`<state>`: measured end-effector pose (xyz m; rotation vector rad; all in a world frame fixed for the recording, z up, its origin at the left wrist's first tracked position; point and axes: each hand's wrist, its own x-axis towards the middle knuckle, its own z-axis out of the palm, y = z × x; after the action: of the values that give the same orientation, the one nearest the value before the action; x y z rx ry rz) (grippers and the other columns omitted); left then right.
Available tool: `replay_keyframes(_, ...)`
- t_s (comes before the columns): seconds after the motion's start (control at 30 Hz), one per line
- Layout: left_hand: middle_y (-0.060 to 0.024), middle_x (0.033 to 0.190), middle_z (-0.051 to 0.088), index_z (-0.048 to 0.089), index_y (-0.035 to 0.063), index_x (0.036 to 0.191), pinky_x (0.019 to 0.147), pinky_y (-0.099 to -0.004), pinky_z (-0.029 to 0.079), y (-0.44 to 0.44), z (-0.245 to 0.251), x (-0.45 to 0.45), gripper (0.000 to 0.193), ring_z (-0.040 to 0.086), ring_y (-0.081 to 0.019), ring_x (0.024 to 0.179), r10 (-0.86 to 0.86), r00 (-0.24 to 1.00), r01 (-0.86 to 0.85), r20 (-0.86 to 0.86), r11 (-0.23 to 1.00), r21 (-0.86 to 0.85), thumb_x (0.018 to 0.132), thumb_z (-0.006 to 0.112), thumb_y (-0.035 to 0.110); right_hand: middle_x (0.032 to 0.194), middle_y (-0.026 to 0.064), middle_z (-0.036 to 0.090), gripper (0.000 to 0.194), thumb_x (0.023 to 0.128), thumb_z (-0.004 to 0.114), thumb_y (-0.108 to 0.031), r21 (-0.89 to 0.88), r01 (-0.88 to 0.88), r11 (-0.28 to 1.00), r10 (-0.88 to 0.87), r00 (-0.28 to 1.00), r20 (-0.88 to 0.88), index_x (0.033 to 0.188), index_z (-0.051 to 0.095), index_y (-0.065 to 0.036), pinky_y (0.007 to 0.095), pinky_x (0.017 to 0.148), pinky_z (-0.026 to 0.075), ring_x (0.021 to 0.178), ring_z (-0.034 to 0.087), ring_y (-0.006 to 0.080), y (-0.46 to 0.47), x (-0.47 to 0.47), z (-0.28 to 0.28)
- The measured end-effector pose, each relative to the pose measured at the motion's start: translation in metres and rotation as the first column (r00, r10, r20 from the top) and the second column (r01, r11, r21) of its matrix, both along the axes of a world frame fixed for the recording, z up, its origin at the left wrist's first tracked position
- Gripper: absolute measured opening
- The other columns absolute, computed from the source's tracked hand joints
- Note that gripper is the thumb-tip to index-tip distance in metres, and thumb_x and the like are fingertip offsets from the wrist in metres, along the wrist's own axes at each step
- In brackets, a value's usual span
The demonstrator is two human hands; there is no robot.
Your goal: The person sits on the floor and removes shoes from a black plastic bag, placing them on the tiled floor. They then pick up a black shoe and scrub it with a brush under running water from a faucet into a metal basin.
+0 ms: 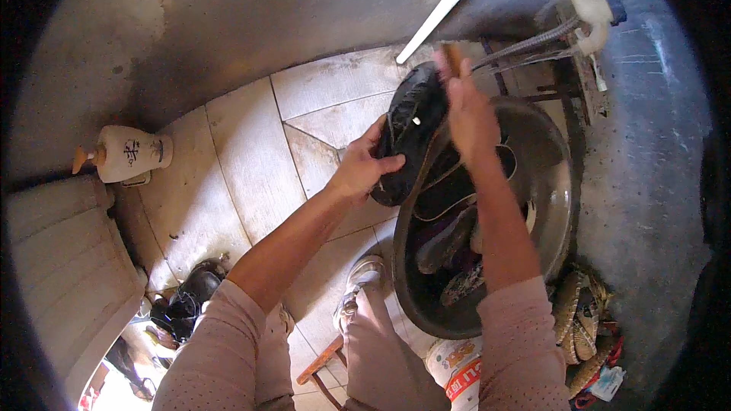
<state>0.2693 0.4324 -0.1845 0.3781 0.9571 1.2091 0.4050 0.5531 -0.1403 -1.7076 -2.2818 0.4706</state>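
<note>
My left hand (360, 168) grips a dark shoe (420, 103) by its near end, with the thumb across it. The shoe looks wet and has a pale spot on its surface. My right hand (471, 111) is shut around what looks like a small wooden brush (452, 60), held at the shoe's far right edge. Motion blurs that hand, and any bristles are hidden. Below the shoe and to the right stands a large dark basin (557, 182). Inside it lie dark shoes (448, 245) and a pale looped cord (442, 214), partly covered by my right forearm.
A wall tap (594, 17) with metal hoses hangs over the basin. A white pipe (445, 8) slants down to the tiles. Left are a pump bottle (134, 154) and black shoes (191, 297). Worn footwear (577, 319), a printed bucket (457, 365) and a wooden stool (320, 359) are near me.
</note>
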Motion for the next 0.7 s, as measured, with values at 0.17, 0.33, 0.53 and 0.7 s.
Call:
replay_keyframes(0.17, -0.0081, 0.126, 0.057, 0.034, 0.0049, 0.145, 0.096, -0.0278, 0.042, 0.000, -0.007, -0.016, 0.076, 0.054, -0.0167, 0.110, 0.036, 0.998, -0.036, -0.046, 0.999, 0.011, 0.076, 0.064, -0.009, 0.119, 0.0293, 0.055, 0.052, 0.098, 0.042, -0.028, -0.041, -0.110, 0.993, 0.112, 0.992, 0.050, 0.144, 0.033, -0.006, 0.0455, 0.091, 0.042, 0.109, 0.054, 0.0440, -0.048, -0.004, 0.003)
replay_keyframes(0.33, -0.0095, 0.122, 0.060, 0.036, 0.0059, 0.144, 0.095, -0.0279, 0.042, -0.008, 0.000, -0.009, 0.078, 0.055, -0.0168, 0.108, 0.001, 0.968, 0.003, -0.250, 1.000, 0.018, 0.074, 0.065, -0.009, 0.120, 0.0287, 0.055, 0.052, 0.098, 0.037, -0.039, -0.102, 0.015, 0.995, -0.007, 0.997, 0.073, 0.144, 0.034, -0.015, 0.0540, 0.086, 0.045, 0.106, 0.055, 0.0443, -0.006, 0.000, -0.003)
replay_keyframes(0.53, -0.0164, 0.112, 0.063, 0.040, 0.0109, 0.142, 0.092, -0.0297, 0.044, -0.016, -0.008, -0.008, 0.079, 0.059, -0.0234, 0.104, 0.026, 0.735, 0.141, -0.677, 0.971, 0.190, 0.070, 0.068, -0.005, 0.113, 0.0251, 0.060, 0.053, 0.098, 0.033, -0.043, -0.102, 0.065, 0.993, -0.040, 0.971, 0.234, 0.143, 0.039, -0.015, 0.0477, 0.087, 0.045, 0.104, 0.057, 0.0423, 0.011, 0.015, 0.000)
replay_keyframes(0.7, -0.0197, 0.111, 0.063, 0.045, 0.0099, 0.137, 0.092, -0.0341, 0.046, -0.008, -0.032, -0.022, 0.074, 0.061, -0.0297, 0.105, 0.139, 0.705, -0.024, -0.695, 0.985, 0.173, 0.068, 0.068, -0.002, 0.104, 0.0266, 0.061, 0.051, 0.097, 0.039, -0.039, -0.053, -0.150, 0.987, 0.158, 0.955, 0.251, 0.143, 0.039, -0.016, 0.0464, 0.087, 0.044, 0.100, 0.057, 0.0420, -0.051, -0.007, 0.015)
